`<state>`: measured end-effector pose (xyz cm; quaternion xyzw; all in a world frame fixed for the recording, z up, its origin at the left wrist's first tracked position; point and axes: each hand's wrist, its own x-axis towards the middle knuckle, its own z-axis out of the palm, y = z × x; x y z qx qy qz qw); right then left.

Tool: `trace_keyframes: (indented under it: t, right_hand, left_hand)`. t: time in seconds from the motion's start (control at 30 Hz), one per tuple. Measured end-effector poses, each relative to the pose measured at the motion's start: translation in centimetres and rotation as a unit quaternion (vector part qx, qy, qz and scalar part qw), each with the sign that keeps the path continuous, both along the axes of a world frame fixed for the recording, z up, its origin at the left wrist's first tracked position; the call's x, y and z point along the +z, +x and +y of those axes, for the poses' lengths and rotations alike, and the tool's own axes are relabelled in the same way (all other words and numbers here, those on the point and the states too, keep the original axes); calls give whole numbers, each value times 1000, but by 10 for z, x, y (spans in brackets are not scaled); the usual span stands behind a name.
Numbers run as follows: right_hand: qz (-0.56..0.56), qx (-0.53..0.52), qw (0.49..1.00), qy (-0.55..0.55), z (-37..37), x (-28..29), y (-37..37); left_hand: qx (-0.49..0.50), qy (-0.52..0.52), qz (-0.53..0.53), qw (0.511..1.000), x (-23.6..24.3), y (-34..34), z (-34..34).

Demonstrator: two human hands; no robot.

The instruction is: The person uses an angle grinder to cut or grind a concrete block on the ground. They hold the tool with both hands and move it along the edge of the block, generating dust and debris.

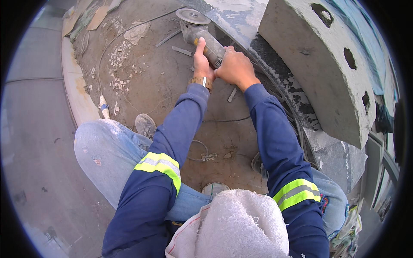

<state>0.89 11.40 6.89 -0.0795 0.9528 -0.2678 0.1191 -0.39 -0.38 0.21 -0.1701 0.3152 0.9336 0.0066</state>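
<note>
An angle grinder [189,32] with a grey, dusty body is held out ahead of me, its round disc [198,18] at the far end. Whether the disc spins cannot be told. My left hand [202,64] is closed around the body from the left, thumb stretched along its top; a watch is on that wrist. Wrapped round the rear part of the grinder is my right hand [235,66], its fingers folded over the top. The two hands are close together. To the right of the disc runs the edge of a dark stone slab [275,64].
A thick concrete block [307,56] with several holes rests on the slab at right. White rubble [118,64] and thin offcuts [182,50] lie on the dusty ground. A cable connector [104,107] sits by the pale kerb [79,92]. My boot [145,124] is near it.
</note>
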Motion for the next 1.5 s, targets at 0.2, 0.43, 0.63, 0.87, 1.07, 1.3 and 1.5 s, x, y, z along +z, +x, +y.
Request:
trace_keyframes:
  t: [0.2,0.43,0.63,0.87,1.07,1.3,1.5]
  right_hand:
    - [-2,1,1000,3,-4,1,-5]
    - [-4,-3,1000,-2,-10,4,-10]
    - [5,-2,1000,2,-14,1,-16]
    - [4,0,1000,15,-19,3,-22]
    - [-7,-4,1000,23,-24,5,-25]
    - [-26,-7,999,29,-29,7,-32]
    - [-15,-9,999,33,-32,2,-39]
  left_hand:
    - [1,-6,-3,1000,4,-3,-2]
    - [-4,-3,-5,1000,4,-9,-7]
    - [-2,-15,-3,1000,2,-15,-12]
    - [-10,-2,2,1000,-3,-23,-16]
    - [0,-7,-14,1000,1,-26,-19]
    - [4,-9,-13,1000,1,-33,-23]
    - [4,-17,-8,1000,-2,-40,-24]
